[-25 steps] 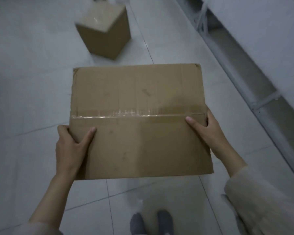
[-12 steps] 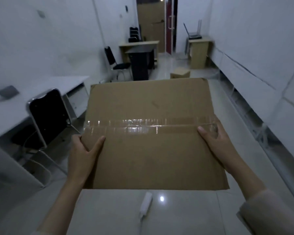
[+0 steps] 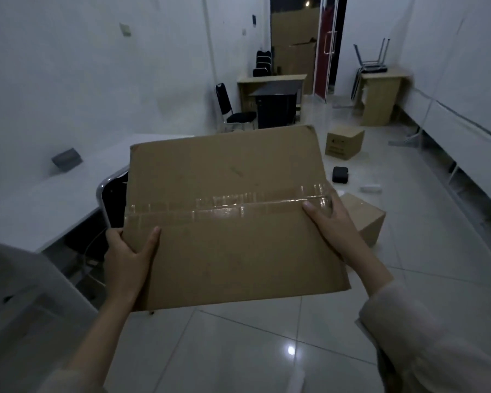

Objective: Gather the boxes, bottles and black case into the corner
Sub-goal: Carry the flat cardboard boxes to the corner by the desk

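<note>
Left hand [image 3: 126,255], right hand [image 3: 330,222] grip big box [image 3: 227,217]; small box [image 3: 364,222], black case [image 3: 340,174], printed box [image 3: 344,144] on floor ahead.

The large box [image 3: 227,217] sits between the two hands, left hand [image 3: 126,255] on its left edge, right hand [image 3: 330,225] on its right. Just right of the right hand a smaller box [image 3: 367,219] lies on the floor [image 3: 267,350]; beyond it the black case [image 3: 340,174], farther still another box [image 3: 344,144]. Left of the left hand a chair [image 3: 112,194] stands beside a table [image 3: 40,199].
</note>
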`<state>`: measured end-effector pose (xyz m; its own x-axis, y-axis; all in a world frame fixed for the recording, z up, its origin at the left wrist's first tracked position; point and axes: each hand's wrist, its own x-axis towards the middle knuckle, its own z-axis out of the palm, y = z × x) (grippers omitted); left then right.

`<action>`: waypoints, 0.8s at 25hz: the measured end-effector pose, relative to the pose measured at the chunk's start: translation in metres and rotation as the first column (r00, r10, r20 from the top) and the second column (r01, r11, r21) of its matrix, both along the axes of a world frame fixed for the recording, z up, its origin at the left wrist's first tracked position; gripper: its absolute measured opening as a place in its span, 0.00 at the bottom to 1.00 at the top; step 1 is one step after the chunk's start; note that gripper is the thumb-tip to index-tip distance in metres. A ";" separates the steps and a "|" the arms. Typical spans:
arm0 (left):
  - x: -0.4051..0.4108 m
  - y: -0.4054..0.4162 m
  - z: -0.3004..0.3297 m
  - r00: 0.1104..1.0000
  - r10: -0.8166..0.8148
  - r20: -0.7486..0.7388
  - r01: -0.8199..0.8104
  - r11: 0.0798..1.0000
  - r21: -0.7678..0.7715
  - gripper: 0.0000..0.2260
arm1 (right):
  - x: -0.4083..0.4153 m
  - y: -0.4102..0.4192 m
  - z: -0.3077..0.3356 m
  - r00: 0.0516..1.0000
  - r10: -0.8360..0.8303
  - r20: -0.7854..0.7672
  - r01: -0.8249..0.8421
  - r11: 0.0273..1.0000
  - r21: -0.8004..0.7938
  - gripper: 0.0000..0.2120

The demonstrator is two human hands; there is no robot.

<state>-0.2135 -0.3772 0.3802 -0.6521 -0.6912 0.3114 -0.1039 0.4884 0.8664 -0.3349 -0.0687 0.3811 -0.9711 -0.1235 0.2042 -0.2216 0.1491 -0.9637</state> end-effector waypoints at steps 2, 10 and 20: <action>-0.034 -0.035 0.000 1.000 0.008 0.004 -0.008 1.000 -0.003 0.23 | -0.031 -0.034 -0.003 1.000 0.000 -0.012 0.000 1.000 -0.002 0.29; -0.197 -0.129 -0.014 1.000 -0.005 0.029 0.005 1.000 0.005 0.23 | -0.190 -0.119 -0.011 1.000 0.005 -0.011 -0.005 1.000 0.002 0.30; -0.467 -0.188 0.001 0.998 0.058 -0.007 -0.058 0.998 -0.011 0.21 | -0.475 -0.180 0.014 0.997 0.070 -0.039 -0.068 0.996 0.049 0.31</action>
<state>-0.6801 -0.5649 0.3815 -0.6085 -0.7246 0.3235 -0.1264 0.4910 0.8619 -0.8095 -0.2485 0.3947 -0.9509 -0.2006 0.2357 -0.2719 0.1775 -0.9458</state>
